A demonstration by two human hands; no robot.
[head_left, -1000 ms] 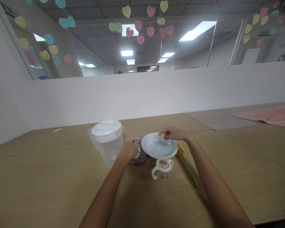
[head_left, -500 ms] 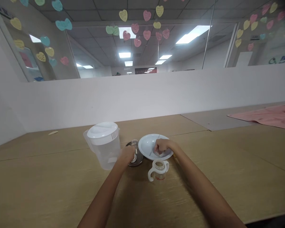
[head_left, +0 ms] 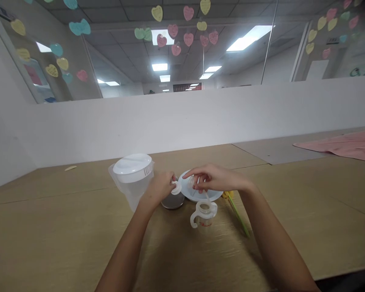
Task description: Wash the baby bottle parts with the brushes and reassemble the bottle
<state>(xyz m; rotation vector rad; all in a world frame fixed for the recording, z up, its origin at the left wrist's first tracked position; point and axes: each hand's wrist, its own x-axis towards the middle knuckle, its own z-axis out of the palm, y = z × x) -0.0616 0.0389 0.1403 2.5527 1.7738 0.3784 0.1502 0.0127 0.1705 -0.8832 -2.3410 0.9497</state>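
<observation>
My left hand (head_left: 162,187) is closed on a white ring-shaped cap (head_left: 176,187), held just above a dark round metal dish (head_left: 172,201). Over the white bowl (head_left: 213,196), my right hand (head_left: 208,177) pinches a small clear piece (head_left: 191,181), with its index finger stretched out to the left. A thin pale tube seems to hang below that hand, toward the cup. The small clear cup (head_left: 204,219) with white handles stands open-topped in front of the bowl.
A lidded clear pitcher (head_left: 133,174) stands left of my left hand. Right of the bowl lies a yellow flower with a green stem (head_left: 237,214). A pink cloth (head_left: 343,147) lies at the far right, and a white wall (head_left: 182,121) rises behind the table.
Both hands have risen; the left lifted the white cap off the dish, and the right came up from inside the bowl with the clear piece. The yellow flower now shows.
</observation>
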